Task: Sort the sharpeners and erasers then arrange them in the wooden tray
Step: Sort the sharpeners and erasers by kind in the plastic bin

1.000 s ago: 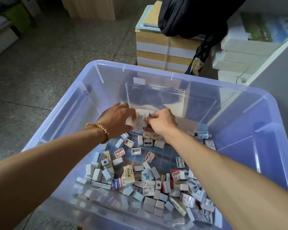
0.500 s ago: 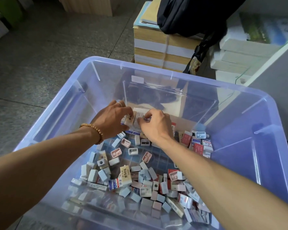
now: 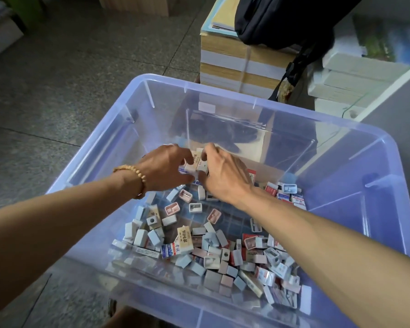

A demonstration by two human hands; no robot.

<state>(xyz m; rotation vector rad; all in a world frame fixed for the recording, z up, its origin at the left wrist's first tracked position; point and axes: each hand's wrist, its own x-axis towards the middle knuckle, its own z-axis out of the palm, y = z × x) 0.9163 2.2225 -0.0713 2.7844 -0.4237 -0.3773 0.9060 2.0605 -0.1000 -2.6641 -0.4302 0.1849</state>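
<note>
1. Plastic bin [image 3: 341,204]: large, see-through, bluish, with a rounded rim. It stands on a speckled grey floor [image 3: 57,91] and holds all the small stationery.
2. Left hand [image 3: 162,169]: reached into the far middle of the bin, back of the hand up. Fingers and thumb are curled round the left side of a small bundle of erasers [image 3: 194,163]. A bead bracelet [image 3: 134,177] sits on the wrist.
3. Right hand [image 3: 225,175]: meets the left hand at the same bundle. Its fingers are bent and pinch the bundle from the right, thumb low and fingertips on top.
4. Bundle of erasers: cream and white blocks with printed sleeves, pressed together between the two hands, raised a little above the bin floor. How many blocks it holds cannot be told.
5. Loose pile [image 3: 211,254]: many small sharpeners and erasers heaped along the near side of the bin, under and between the forearms. Colours are white, pale blue, pink and red.
6. Pink sharpener [image 3: 172,208]: lies alone on the bin floor just below the left hand, near a white sharpener [image 3: 195,207].
7. Boxed eraser [image 3: 185,236]: cream with dark print, lying tilted on the pile.
8. Red and white packets [image 3: 284,192]: a small cluster on the right, beside the right wrist.
9. Stack of books [image 3: 237,65]: beyond the bin's far rim, with a black bag [image 3: 284,20] resting on top.
10. Wooden tray: cannot be picked out in this view.
</note>
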